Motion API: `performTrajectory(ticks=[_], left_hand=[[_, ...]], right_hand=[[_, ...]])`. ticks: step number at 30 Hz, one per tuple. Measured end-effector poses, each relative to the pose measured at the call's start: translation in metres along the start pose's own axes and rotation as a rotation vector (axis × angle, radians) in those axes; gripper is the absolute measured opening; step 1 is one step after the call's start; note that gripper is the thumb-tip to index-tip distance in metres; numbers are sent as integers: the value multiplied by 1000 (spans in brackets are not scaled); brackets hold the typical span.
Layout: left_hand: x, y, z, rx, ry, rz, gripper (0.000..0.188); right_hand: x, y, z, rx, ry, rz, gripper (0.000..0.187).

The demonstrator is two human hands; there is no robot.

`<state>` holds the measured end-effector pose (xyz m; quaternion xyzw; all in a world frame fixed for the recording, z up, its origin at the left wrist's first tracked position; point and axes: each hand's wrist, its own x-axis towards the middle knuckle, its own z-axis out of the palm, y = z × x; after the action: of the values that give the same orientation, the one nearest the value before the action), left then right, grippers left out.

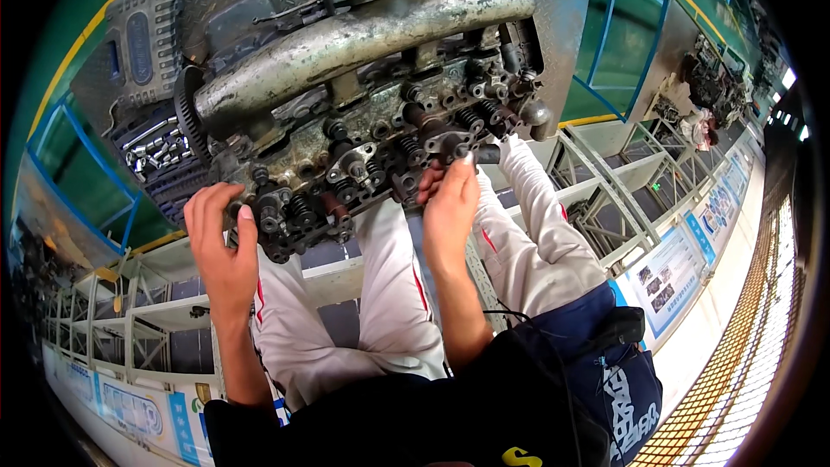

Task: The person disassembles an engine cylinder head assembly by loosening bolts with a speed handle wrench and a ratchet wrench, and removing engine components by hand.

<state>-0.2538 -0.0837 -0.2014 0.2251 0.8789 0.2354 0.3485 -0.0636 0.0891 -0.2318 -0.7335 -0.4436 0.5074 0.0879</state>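
A greasy cylinder head (303, 169) with rows of valve springs lies across the metal bench in front of me. Along its far side runs a long silver manifold pipe (372, 30). My left hand (220, 229) is curled over the near left end of the head, fingers and thumb gripping its edge. At the near side, right of the middle, my right hand (451, 199) pinches the end of a dark cylindrical part with a flange (448, 145). This part lies tilted over the valve springs; the curled fingers partly hide its near end. Another flanged part (353, 164) sits upright in the head.
An open socket set (160, 151) and its grey plastic case lid (143, 43) lie at the left. Beside me on the right stands another person in pale trousers (540, 242), with a dark blue bag (605, 372). Metal frames (605, 182) run below the bench.
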Motion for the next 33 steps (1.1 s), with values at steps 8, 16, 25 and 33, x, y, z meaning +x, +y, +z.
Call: performTrajectory(ticks=[8,16,25,33], left_hand=[[1,8,2,-19,17,-15,20],[5,15,-1,-3,36,3,20],[5,19,0,-4,38,3,20],[7,24,0,33,31,34,21]], right_hand=[[-3,-7,4,-62,-53,63,40],[18,6,-3,-684,8,-218,33],[26,0,-17,-630,-157,-77,33],[56,-27,-39,-412,-150,-227,34]])
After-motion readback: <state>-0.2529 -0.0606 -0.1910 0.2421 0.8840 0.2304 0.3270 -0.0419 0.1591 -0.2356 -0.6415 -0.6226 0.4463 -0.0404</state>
